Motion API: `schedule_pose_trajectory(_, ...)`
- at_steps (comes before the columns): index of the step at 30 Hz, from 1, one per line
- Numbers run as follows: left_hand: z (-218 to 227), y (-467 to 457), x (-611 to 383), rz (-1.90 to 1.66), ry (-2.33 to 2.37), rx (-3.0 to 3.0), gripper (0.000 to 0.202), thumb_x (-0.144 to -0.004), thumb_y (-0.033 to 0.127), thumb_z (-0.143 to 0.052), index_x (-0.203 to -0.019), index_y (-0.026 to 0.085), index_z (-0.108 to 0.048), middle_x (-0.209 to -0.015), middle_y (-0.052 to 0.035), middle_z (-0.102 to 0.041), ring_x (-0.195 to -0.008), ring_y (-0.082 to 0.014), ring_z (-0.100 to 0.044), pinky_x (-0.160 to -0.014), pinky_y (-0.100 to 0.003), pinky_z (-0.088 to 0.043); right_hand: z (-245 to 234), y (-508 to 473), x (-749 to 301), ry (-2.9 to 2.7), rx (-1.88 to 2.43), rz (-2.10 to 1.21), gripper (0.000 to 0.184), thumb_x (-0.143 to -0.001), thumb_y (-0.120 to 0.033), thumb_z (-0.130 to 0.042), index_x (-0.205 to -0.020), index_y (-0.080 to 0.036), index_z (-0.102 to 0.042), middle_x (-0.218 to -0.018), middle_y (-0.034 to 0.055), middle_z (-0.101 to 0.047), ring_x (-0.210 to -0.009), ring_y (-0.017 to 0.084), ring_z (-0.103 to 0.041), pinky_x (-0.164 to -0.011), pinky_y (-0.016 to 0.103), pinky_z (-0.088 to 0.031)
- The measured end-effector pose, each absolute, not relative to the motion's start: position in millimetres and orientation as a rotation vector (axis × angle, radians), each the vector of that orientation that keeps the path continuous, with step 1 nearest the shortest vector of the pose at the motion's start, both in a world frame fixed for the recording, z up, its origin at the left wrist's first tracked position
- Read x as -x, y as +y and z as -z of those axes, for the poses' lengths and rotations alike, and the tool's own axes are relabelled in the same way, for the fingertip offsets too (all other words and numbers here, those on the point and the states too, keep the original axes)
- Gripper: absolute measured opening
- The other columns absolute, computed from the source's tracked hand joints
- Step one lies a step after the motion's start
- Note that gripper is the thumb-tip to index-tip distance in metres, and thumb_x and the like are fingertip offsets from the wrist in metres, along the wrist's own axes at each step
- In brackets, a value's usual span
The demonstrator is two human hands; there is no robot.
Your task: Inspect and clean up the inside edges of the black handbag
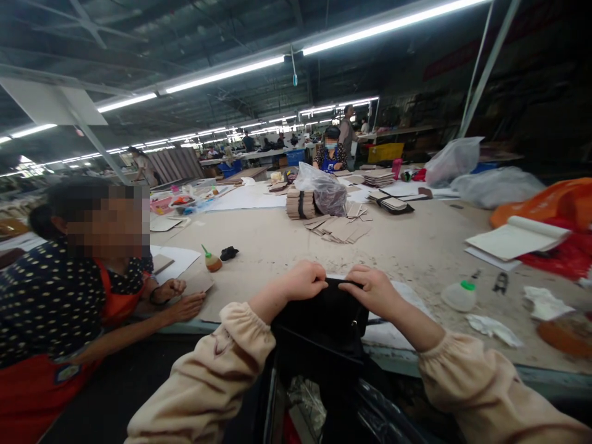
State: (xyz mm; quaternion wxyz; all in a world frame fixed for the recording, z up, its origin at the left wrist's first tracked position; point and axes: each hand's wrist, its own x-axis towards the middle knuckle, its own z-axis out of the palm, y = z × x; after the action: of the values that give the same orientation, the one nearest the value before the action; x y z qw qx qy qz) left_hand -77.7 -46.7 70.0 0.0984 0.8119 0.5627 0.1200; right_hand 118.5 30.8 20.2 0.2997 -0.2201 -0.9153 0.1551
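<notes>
A black, soft-looking panel (319, 317), perhaps part of a bag, hangs at the table's near edge, with a small shiny metal fitting on its right side. My left hand (303, 280) pinches its top edge on the left, thumb and fingers closed. At the top right corner my right hand (372, 287) grips the same edge in a pinch. White paper (398, 305) lies under and beside my right wrist. Below the panel, an open bin or box with plastic and scraps shows in part; the panel's lower end merges with dark things there.
A co-worker (69, 277) sits close on my left, hands on a flat piece. Glue bottles (211, 260) stand left and right (460, 296). Stacked tan pieces (300, 203) and a plastic bag (324, 185) lie ahead. On the right are a pad (518, 237), clippers (501, 282) and crumpled tissue (548, 303).
</notes>
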Motion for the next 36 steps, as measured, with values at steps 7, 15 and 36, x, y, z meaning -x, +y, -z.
schedule_pose_trajectory(7,-69,-45,78,-0.343,1.692,-2.376,0.012,-0.079,0.018,-0.056,-0.072,0.014,-0.066,-0.071,-0.0016,-0.063,-0.068,-0.0131,-0.054,-0.069,-0.022,-0.041,-11,32,-129,-2.355,0.548,-0.545,0.024,-0.081,-0.034,-0.065,-0.102,-0.023,-0.067,-0.090,0.0029,-0.064,-0.083,0.017,-0.059,-0.075,0.028,-0.047)
schedule_pose_trajectory(15,-70,-43,80,-0.355,1.713,-2.358,0.014,-0.079,0.019,-0.056,-0.069,0.014,-0.064,-0.069,-0.0011,-0.062,-0.067,-0.0129,-0.053,-0.068,-0.022,-0.041,-9,25,-128,-2.082,0.505,-0.451,0.015,-0.083,-0.032,-0.062,-0.088,-0.022,-0.071,-0.090,0.0054,-0.064,-0.083,0.018,-0.060,-0.075,0.030,-0.050)
schedule_pose_trajectory(36,-71,-45,82,-0.365,1.722,-2.362,0.014,-0.079,0.021,-0.057,-0.070,0.014,-0.065,-0.069,-0.0016,-0.063,-0.067,-0.0131,-0.054,-0.067,-0.023,-0.040,-17,31,-110,-2.312,0.686,-0.491,0.012,-0.081,-0.031,-0.063,-0.088,-0.025,-0.071,-0.086,0.0016,-0.067,-0.081,0.018,-0.061,-0.075,0.031,-0.048)
